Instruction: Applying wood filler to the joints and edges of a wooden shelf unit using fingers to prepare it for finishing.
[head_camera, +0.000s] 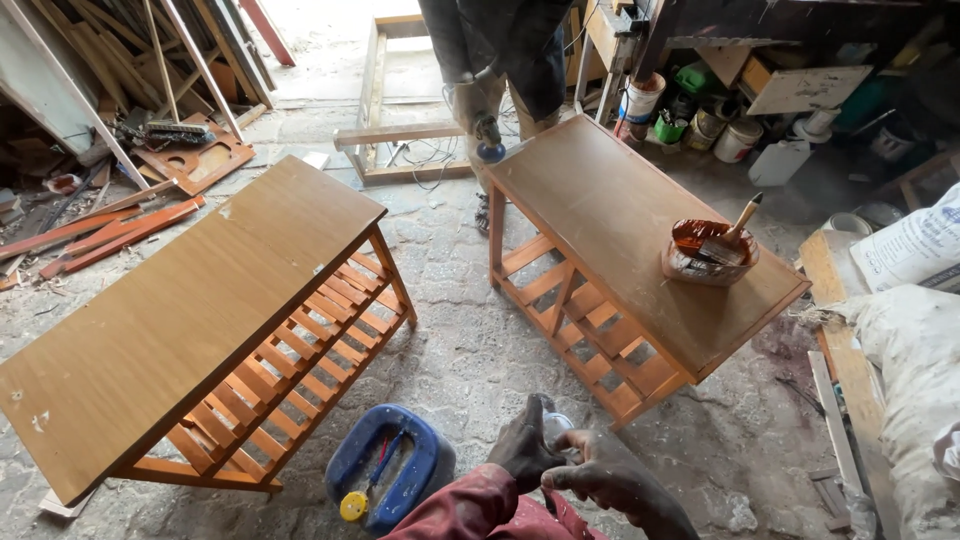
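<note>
Two slatted brown wooden tables stand on stone floor: left table (190, 310) bare, right table (640, 230) carrying a stain tub with brush (710, 252) | blue plastic jerrycan (392, 470) capped, beside knee | left hand (525, 445) and right hand (610, 478) pinch a small pale container (556, 426), contents not yet poured.

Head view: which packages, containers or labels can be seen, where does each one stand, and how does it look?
Blue jerrycan: on the floor left of the hands, flat, yellow cap.
Small clear bottle: between left hand and right hand.
Stain tub: on the right table, round, brown-smeared, brush inside.
White sack: right edge, dark print.
White bucket: top centre, orange-banded label.
</note>
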